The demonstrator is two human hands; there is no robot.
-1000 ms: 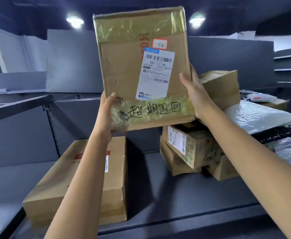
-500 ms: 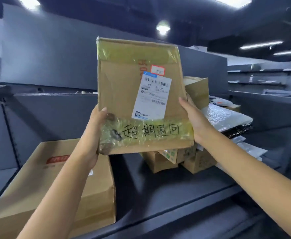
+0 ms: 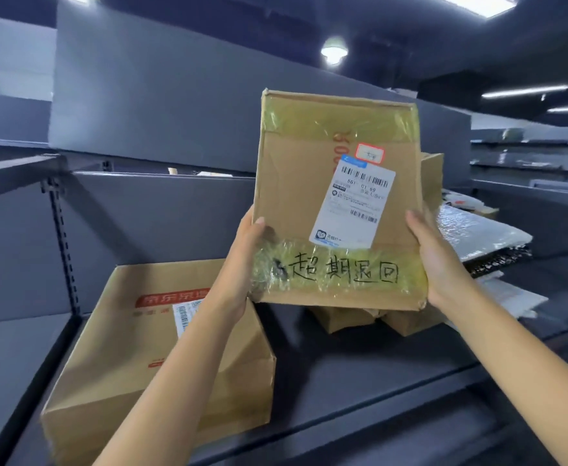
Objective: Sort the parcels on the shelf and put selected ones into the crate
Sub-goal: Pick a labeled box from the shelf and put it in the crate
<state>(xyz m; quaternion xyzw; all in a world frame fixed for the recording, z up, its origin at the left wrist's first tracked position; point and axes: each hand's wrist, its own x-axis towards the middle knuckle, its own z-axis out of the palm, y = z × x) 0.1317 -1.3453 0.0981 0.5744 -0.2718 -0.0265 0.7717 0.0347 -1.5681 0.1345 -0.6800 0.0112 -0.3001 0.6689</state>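
Note:
I hold a flat cardboard parcel (image 3: 296, 196) upright in front of me, above the grey shelf (image 3: 360, 381). It has yellowish tape at top and bottom, a white shipping label, a small red-edged sticker and black handwriting on the lower tape. My left hand (image 3: 242, 264) grips its lower left edge and my right hand (image 3: 440, 260) grips its lower right edge. No crate is in view.
A large flat cardboard box (image 3: 134, 358) with red print lies on the shelf at the left. Behind the held parcel sit small cartons (image 3: 407, 319), a taller box (image 3: 432, 183) and white bubble mailers (image 3: 477, 233) at the right. A shelf upright (image 3: 62, 243) stands left.
The parcel has shifted right and lower in my view as my head turned left; more of the large box on the left now shows. Both hands keep the same grip.

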